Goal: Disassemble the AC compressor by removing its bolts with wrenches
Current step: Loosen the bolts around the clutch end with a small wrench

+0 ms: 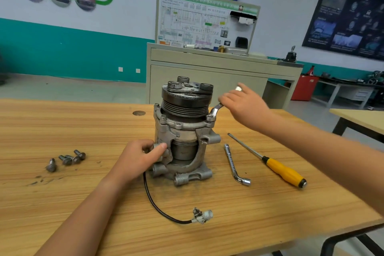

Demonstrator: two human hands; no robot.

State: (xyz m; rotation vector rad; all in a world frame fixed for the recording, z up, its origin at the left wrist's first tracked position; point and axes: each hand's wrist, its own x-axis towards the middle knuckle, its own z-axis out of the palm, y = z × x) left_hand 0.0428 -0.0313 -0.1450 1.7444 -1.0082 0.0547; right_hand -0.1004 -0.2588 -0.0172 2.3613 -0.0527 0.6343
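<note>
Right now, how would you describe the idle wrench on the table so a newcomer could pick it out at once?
On the wooden table stands the grey compressor. Just to its right lies the L-shaped socket wrench, between it and the screwdriver. It is all bare metal with a bent socket end, while the screwdriver has a yellow handle.

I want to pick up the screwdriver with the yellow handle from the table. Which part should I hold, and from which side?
Probably the thick yellow handle, from above on the right side. The screwdriver lies flat on the table, its thin shaft pointing toward the compressor; the handle end is free, apart from the L-shaped wrench.
</note>
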